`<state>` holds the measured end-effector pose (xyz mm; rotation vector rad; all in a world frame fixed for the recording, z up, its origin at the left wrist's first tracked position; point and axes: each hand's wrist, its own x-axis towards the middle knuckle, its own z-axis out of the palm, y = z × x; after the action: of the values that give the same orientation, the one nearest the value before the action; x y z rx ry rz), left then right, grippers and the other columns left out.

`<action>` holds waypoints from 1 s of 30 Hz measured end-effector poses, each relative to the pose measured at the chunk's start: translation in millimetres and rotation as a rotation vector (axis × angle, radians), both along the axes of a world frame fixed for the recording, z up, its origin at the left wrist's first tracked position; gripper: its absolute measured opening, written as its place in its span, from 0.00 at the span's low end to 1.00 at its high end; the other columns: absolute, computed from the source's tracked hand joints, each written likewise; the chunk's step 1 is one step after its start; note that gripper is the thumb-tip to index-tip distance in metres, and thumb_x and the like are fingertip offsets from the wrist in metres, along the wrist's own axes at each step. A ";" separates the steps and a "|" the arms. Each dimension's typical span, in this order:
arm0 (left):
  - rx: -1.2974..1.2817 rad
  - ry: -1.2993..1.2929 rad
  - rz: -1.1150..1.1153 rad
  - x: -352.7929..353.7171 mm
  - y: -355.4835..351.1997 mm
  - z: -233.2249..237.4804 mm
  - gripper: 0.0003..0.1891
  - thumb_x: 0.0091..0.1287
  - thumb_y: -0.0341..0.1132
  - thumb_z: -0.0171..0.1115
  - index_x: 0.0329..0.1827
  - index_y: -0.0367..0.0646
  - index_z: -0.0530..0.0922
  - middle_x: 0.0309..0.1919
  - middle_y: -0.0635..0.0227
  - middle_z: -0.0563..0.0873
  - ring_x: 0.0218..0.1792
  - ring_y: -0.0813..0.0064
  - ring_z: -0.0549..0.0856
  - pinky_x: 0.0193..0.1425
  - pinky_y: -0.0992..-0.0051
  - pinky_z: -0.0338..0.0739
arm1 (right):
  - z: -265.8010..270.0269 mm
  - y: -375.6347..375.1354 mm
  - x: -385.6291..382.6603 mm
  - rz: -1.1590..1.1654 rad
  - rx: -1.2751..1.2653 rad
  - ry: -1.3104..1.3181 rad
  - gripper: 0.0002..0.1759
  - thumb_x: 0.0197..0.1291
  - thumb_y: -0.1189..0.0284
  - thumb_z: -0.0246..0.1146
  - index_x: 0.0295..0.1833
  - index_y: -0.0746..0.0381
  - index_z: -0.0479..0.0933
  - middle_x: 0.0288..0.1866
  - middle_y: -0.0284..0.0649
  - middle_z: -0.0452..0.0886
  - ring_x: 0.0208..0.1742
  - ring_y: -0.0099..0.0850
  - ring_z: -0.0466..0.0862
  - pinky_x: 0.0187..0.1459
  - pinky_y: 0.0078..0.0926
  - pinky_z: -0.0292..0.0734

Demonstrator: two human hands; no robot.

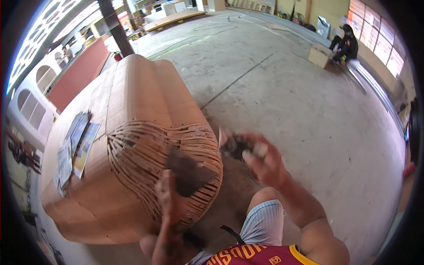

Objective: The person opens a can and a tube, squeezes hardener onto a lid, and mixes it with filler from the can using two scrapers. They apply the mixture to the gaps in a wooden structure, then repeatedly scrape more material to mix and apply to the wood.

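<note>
My left hand (167,194) is closed on the edge of a dark flat piece (187,172), held over the slatted end of a large curved wooden form (145,88). Thin wooden strips (132,170) fan out along that end, with dark gaps between them. To the right of the form, my right hand (267,163) is closed around a dark, crumpled lump (236,145), apart from the strips. A pale edge shows at the lump's left side. Motion blurs both hands, so the exact kind of either held thing cannot be made out.
Folded newspaper sheets (73,148) lie on the form's left side. A dark post (115,26) stands behind it. Far right, a person in dark clothes (346,44) sits beside a box (319,55). Concrete floor (335,132) stretches to the right.
</note>
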<state>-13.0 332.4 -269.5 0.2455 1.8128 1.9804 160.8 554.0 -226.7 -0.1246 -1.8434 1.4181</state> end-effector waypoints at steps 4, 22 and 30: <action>0.528 -0.401 -0.286 59.5 13.5 -15.1 0.23 0.81 0.47 0.54 0.67 0.36 0.74 0.58 0.58 0.85 0.57 0.62 0.86 0.63 0.61 0.82 | -16.5 -42.6 38.2 0.036 0.552 0.101 0.29 0.54 0.86 0.66 0.65 0.63 0.79 0.58 0.48 0.83 0.60 0.42 0.85 0.59 0.36 0.82; 0.529 0.051 -0.306 116.8 -81.0 41.8 0.14 0.83 0.40 0.56 0.49 0.37 0.82 0.37 0.77 0.84 0.37 0.84 0.80 0.39 0.79 0.76 | -72.9 -124.1 121.7 -0.077 0.371 -0.414 0.29 0.58 0.85 0.60 0.67 0.62 0.70 0.60 0.48 0.78 0.55 0.37 0.84 0.54 0.36 0.82; 0.187 1.112 -0.127 113.7 -80.4 22.2 0.10 0.76 0.33 0.58 0.48 0.34 0.82 0.29 0.65 0.81 0.28 0.73 0.80 0.33 0.75 0.74 | -57.9 -173.9 123.4 0.231 -0.843 -0.057 0.24 0.69 0.78 0.57 0.70 0.65 0.67 0.57 0.38 0.80 0.55 0.25 0.82 0.59 0.28 0.81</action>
<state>100.7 251.9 -247.3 1.7458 2.0513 2.0573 284.3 380.1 -284.6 -0.3806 -1.2128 2.2976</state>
